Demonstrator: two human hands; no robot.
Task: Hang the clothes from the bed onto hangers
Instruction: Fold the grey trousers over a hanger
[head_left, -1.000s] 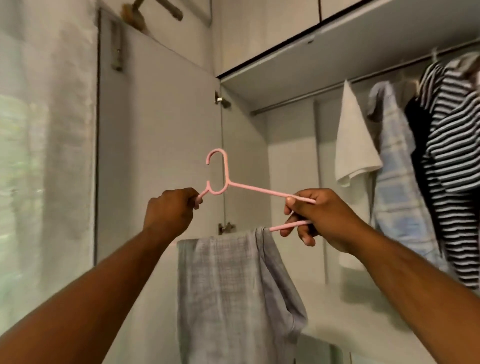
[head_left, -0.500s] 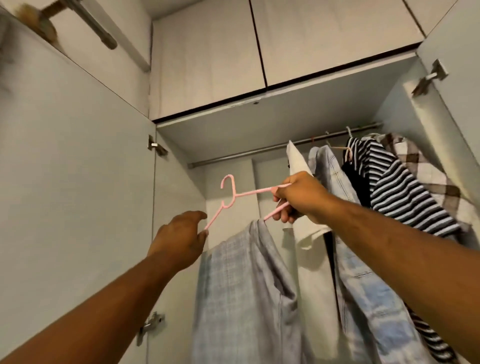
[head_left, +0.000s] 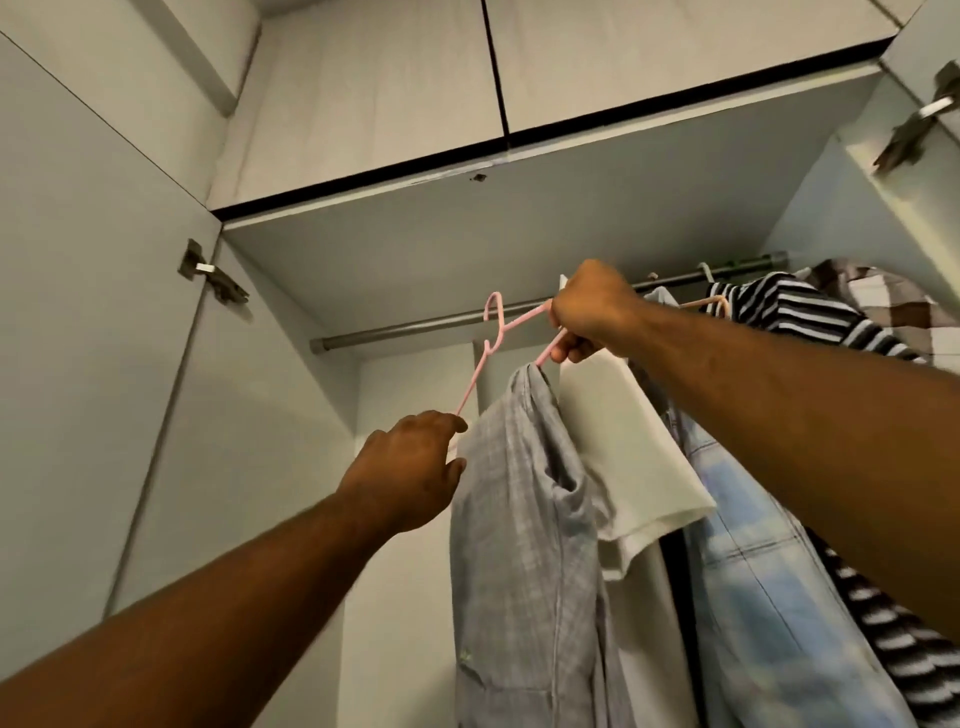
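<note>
The left hand (head_left: 410, 467) touches the pink hanger's (head_left: 474, 383) low left tip; whether it grips, I cannot tell. The tilted hanger carries a grey garment (head_left: 519, 519), its hook by the rail's (head_left: 405, 330) left end, and the right hand (head_left: 592, 312) grasps its raised right end.

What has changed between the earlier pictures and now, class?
The right hand has lifted the pink hanger up to the rail. The left hand loosened its grip on the left end; its hold now is unclear. The grey garment still hangs on the hanger.
</note>
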